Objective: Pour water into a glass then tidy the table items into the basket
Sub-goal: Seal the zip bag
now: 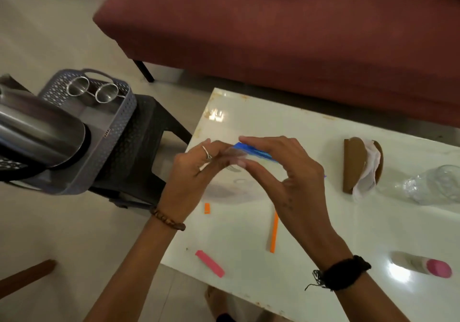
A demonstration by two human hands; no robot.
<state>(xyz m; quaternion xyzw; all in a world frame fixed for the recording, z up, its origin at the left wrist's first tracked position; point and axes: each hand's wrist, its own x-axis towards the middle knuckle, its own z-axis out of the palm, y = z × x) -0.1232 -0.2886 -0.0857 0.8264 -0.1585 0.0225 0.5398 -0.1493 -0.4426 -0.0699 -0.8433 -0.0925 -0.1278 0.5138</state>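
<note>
Both hands are pinching a blue-edged clear bag (251, 153) above the table (323, 222): the left hand (191, 175) gripping its left end, the right hand (286, 172) its right. The basket (117, 122) is sitting well off to the left, nearer the left hand.

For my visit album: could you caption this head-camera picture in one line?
Both hands, left hand and right hand, pinch a blue-edged clear bag above the white table, grey basket waiting alongside.

Steel jug (37, 132): cut off by the left edge, blurred.
Glass (438, 185): runs past the right edge.
Blue item (254, 151): mostly hidden under my right hand (286, 180); I cannot tell what it is.
</note>
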